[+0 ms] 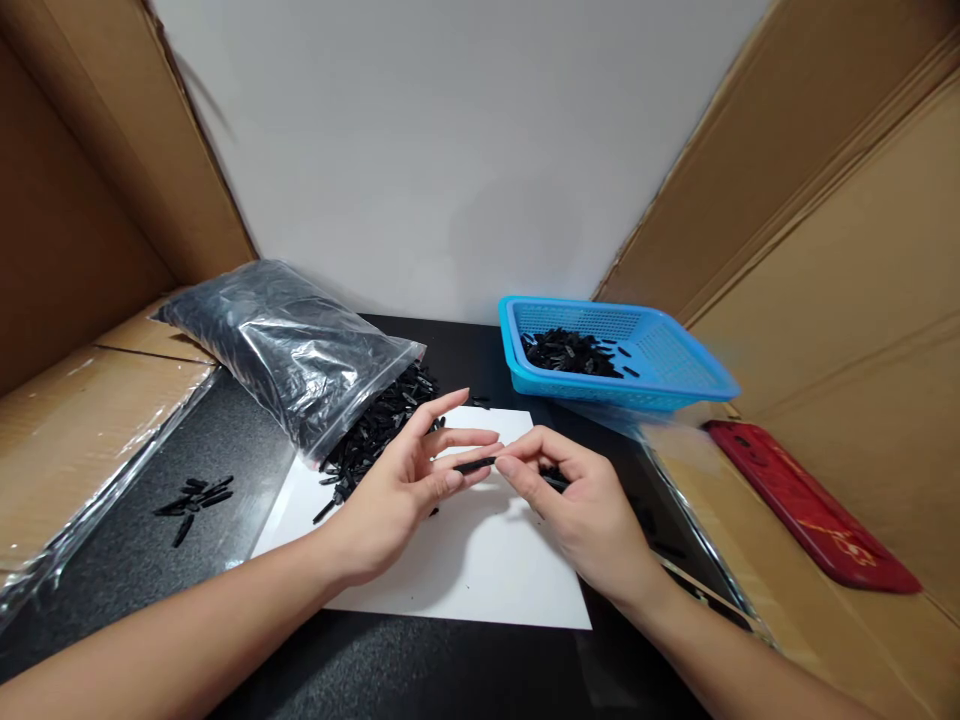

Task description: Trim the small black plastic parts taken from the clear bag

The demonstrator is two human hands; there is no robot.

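My left hand (409, 480) and my right hand (574, 500) meet above a white sheet (465, 560) on the black table. Between their fingertips is a thin black plastic piece (474, 464), pinched at both ends. The right hand also has more black pieces tucked under its fingers (555, 478). Left of my hands, a clear plastic bag (285, 345) lies on its side, spilling a heap of the same black pieces (375, 425) onto the sheet.
A blue plastic basket (675, 360) at the back right holds several black pieces. A small cluster of pieces (196, 497) lies on the table at left. A red flat object (810, 505) rests on cardboard at right. Cardboard walls flank both sides.
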